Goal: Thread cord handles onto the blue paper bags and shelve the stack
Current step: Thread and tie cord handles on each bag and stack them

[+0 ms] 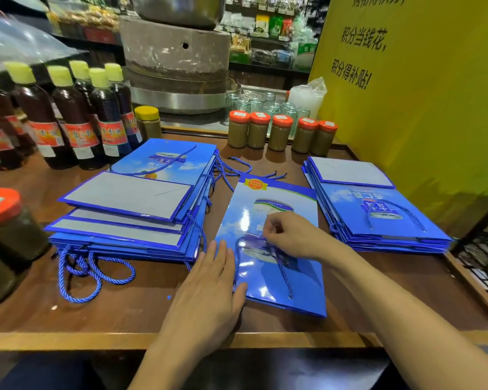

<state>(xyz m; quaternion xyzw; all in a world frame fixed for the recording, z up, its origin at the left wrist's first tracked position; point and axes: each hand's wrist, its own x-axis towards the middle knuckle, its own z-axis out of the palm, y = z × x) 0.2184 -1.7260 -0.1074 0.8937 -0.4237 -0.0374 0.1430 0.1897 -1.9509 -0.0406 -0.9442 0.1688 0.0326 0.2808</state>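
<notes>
Shop counter: brown wooden surface (pixel 124 313), backed by oil bottles (pixel 76 122) and orange-lidded jars (pixel 279 133). Item: one blue paper bag (pixel 302 282), flat at centre between a left stack (pixel 130 209) and a right stack (pixel 378 215) of like bags. Left hand (pixel 209 294): fingers straight, pressing the bag's near-left edge. Right hand (pixel 290 235): fingertips pinched on the cord handle (pixel 283 273) over the bag's face. Step judged: threading this bag. Next move probably calls for drawing the cord snug through the punched holes, then stacking.
</notes>
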